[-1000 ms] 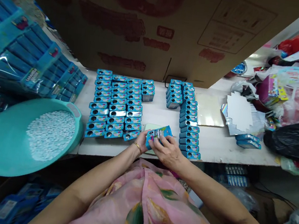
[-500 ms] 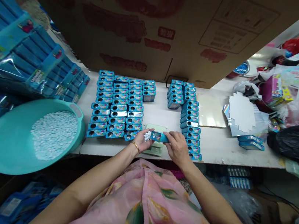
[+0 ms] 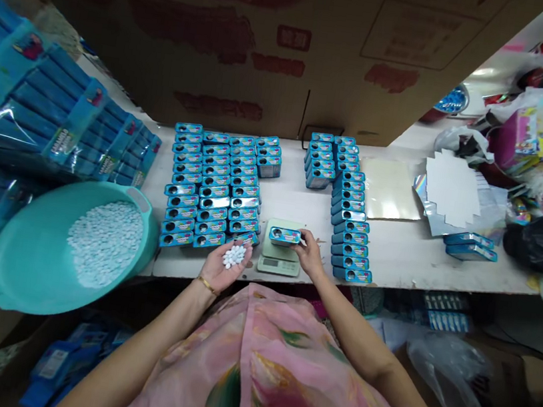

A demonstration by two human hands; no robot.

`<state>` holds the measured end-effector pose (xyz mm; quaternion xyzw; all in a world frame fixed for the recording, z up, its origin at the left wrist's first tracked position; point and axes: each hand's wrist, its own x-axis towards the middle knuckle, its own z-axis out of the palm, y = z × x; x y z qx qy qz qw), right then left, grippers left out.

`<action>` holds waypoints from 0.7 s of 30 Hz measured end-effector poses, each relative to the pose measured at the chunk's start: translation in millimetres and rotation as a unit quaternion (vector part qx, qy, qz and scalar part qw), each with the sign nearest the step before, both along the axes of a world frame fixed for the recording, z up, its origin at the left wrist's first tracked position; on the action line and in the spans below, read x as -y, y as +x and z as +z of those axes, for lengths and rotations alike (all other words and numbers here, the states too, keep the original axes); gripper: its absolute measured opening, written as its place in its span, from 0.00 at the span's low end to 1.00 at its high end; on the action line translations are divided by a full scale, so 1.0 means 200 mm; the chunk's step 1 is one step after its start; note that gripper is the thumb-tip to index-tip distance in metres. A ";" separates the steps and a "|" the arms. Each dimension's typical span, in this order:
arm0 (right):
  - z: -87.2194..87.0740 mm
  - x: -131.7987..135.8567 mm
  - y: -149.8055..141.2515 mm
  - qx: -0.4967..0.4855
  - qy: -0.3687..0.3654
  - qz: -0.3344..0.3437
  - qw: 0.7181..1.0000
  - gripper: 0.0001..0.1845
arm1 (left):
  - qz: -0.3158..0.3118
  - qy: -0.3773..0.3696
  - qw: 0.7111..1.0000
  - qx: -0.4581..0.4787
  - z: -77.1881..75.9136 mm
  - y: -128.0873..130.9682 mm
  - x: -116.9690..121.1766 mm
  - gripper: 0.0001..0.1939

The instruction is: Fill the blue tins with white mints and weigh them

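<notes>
My left hand is turned palm up and cups a small heap of white pellets that look like candies. Between the thumb and fingers of my right hand is a small blue box with a dark round spot on its top end. That box stands upright on the plate of a pale green digital scale. Rows of similar blue boxes stand left of the scale, close to my left hand. Another group of blue boxes lines the table to the right of my right hand.
A turquoise basin at the left holds many loose pellets. Wrapped blue packs are stacked behind it. A large cardboard box walls off the back. White card sheets, bags and two blue boxes lie right.
My hands have moved apart. The box, tilted beside my left palm before, now stands upright on the scale in my right hand. My left hand has drawn back left with the pellets.
</notes>
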<state>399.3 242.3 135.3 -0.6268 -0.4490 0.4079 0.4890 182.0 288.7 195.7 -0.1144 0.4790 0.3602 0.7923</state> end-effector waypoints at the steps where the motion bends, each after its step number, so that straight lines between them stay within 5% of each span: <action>1: 0.01 0.01 0.00 0.018 0.001 0.006 1.000 0.14 | 0.001 -0.003 1.000 -0.002 0.00 -0.02 0.02 0.08; 6: 0.23 0.09 -0.04 0.253 0.085 0.065 0.962 0.19 | -0.025 -0.012 1.000 0.007 0.01 -0.08 0.10 0.09; 9: 0.35 0.11 -0.23 0.338 0.140 0.216 0.905 0.13 | -0.050 -0.018 0.998 0.012 0.01 -0.09 0.14 0.10; 11: 0.37 0.09 -0.39 0.388 0.133 0.340 0.846 0.10 | -0.067 -0.029 0.997 0.025 0.01 -0.10 0.16 0.10; 14: 0.34 0.06 -0.57 0.455 0.098 0.419 0.780 0.07 | -0.078 -0.071 0.994 0.038 0.01 -0.12 0.18 0.11; 21: 0.34 0.08 -0.62 0.457 0.111 0.441 0.764 0.08 | -0.082 -0.106 0.991 0.005 0.04 -0.17 0.23 0.13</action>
